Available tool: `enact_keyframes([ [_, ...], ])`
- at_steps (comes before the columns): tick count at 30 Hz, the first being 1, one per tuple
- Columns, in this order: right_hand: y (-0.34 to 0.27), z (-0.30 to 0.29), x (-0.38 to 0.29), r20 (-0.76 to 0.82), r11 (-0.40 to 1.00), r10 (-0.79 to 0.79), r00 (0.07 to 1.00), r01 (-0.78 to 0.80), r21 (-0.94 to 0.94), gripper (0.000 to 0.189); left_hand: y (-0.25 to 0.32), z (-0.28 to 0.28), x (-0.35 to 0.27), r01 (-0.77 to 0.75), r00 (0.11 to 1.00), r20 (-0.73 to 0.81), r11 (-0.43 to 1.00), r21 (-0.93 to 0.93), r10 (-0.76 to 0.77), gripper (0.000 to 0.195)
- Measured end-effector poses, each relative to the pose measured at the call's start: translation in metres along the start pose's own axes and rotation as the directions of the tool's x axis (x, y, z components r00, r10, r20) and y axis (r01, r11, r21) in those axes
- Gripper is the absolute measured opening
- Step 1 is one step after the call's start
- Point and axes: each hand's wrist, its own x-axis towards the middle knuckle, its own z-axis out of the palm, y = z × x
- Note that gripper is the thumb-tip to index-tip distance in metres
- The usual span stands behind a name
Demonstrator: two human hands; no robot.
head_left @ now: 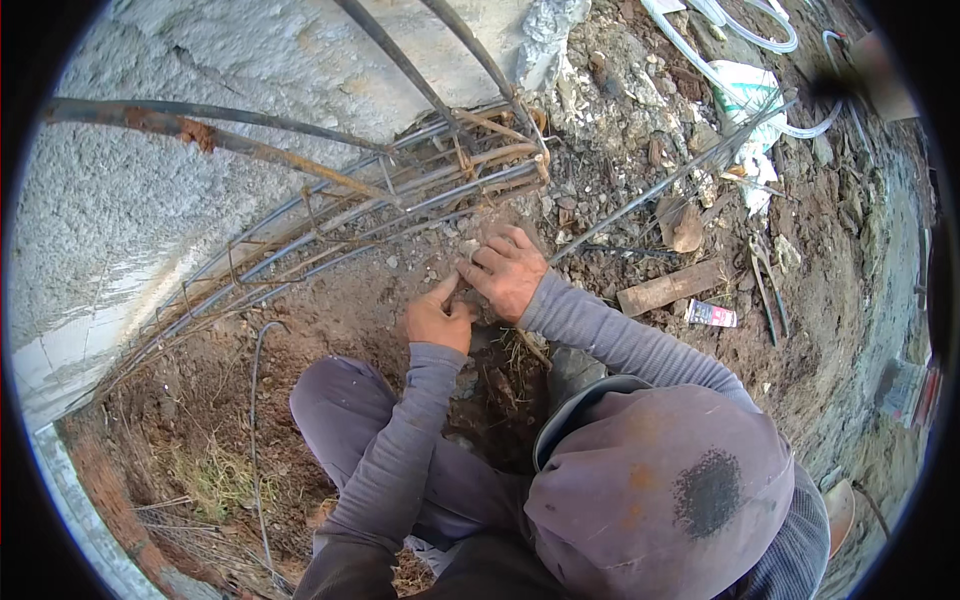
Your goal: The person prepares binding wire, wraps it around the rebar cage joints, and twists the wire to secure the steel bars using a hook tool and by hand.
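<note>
My left hand (439, 319) and my right hand (511, 274) meet in front of my bent knee, their fingertips pinched close together. Whatever may be between the fingertips is too small or too hidden to make out. Just beyond them lies a rebar cage (322, 232) of long steel bars and bent stirrups, along the foot of a rough concrete block. A bundle of thin steel wire (637, 199) runs from beside my right wrist towards the upper right. Packed soil and small stones (367, 289) lie under the hands.
Thick rebars (405, 64) rise from the cage. At right lie end-cutting pincers (766, 289), a wood piece (671, 286), a small tube (711, 313), a white sack (750, 112) and a clear hose (690, 49). A bent rod (256, 420) lies at left. My cap (660, 487) covers the lower right.
</note>
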Motion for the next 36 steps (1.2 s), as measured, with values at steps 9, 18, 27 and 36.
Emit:
enact_keyframes([
  [9, -0.013, 0.022, -0.009, 0.221, 0.876, 0.415, 0.882, -0.453, 0.163, 0.024, 0.007, 0.006, -0.015, 0.107, 0.993, -0.001, 0.924, -0.368, -0.116, 0.04],
  [18, 0.021, 0.039, 0.03, 0.261, 0.35, 0.796, 0.546, -0.768, 0.536, 0.016, 0.018, 0.035, -0.061, 0.286, 0.956, 0.238, 0.73, -0.62, -0.173, 0.048],
  [27, 0.004, 0.038, 0.024, 0.045, 0.712, 0.61, 0.791, -0.572, 0.408, 0.013, 0.006, 0.007, 0.041, 0.089, 0.98, -0.122, 0.894, -0.438, -0.157, 0.042],
  [36, 0.024, 0.024, -0.014, 0.024, 0.616, 0.681, 0.732, -0.591, 0.521, 0.018, 0.02, 0.038, 0.072, 0.235, 0.972, 0.085, 0.938, -0.254, -0.22, 0.018],
])
